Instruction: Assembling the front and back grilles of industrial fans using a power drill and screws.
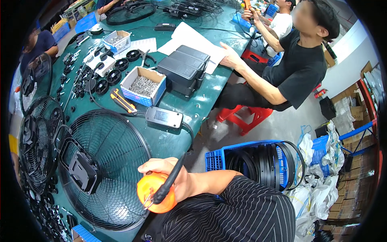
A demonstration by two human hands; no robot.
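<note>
Head view: grips orange tool [146,185] w/ closed R hand [181,182]; can't tell re L hand, out of shot. Prob. stiff, lightish; best held round sides, off cord [172,180].

Fan [92,171] on near part of worktop [165,141]. Behind fan: power adapter [164,117], knife [123,101] to its left. Behind adapter: carton [137,96] containing small parts [142,85]; case [183,66] to right of carton. In right hand [182,184], near right edge of fan: tool [152,184]. Right of worktop: crate [214,161] containing rings [260,163].
</note>
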